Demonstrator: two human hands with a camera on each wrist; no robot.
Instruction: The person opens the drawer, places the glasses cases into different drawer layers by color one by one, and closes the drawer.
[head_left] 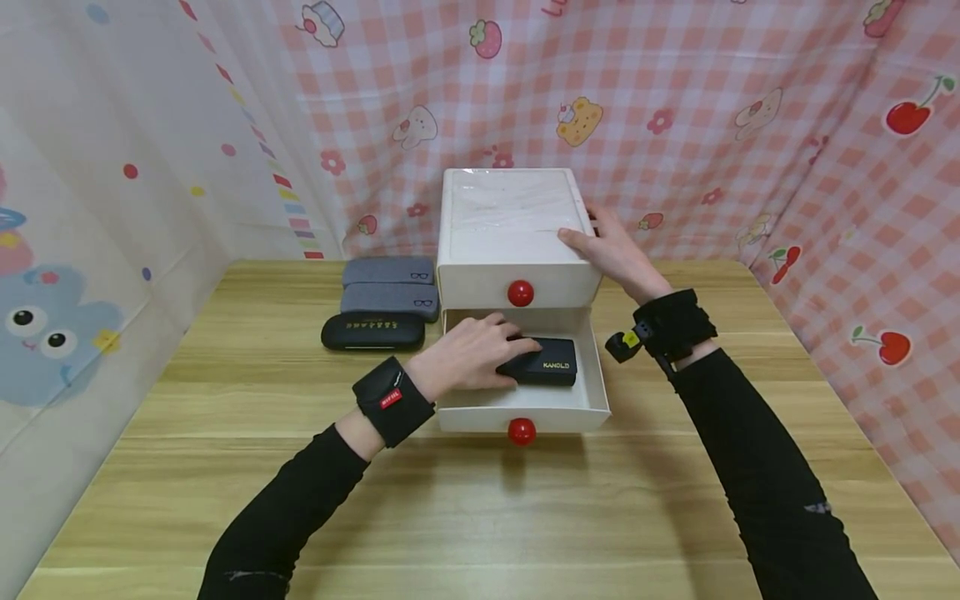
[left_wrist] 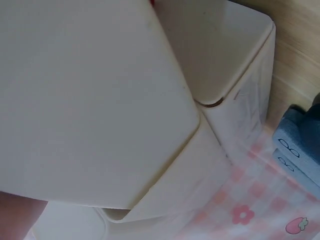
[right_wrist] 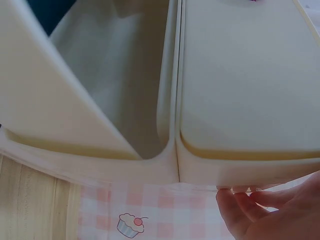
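Observation:
A black glasses case [head_left: 557, 363] with gold KANOLD lettering lies in the pulled-out lower drawer [head_left: 598, 379] of a white two-drawer box [head_left: 510, 212]. My left hand [head_left: 476, 354] reaches over the drawer's left wall and grips the case's left end, fingers over the top and thumb at its near side. At the box's upper right edge rests my right hand [head_left: 618, 250], its thumb on top and its fingers along the side. Fingertips [right_wrist: 242, 190] touch the side wall in the right wrist view. In the left wrist view, the drawer front hides the case.
Left of the box lie two grey glasses cases [head_left: 388, 298] and a black glasses case with gold characters [head_left: 373, 331]. Red round knobs mark the upper drawer [head_left: 468, 286], which is closed, and the lower one. A patterned curtain [head_left: 480, 100] hangs behind the wooden table [head_left: 262, 375].

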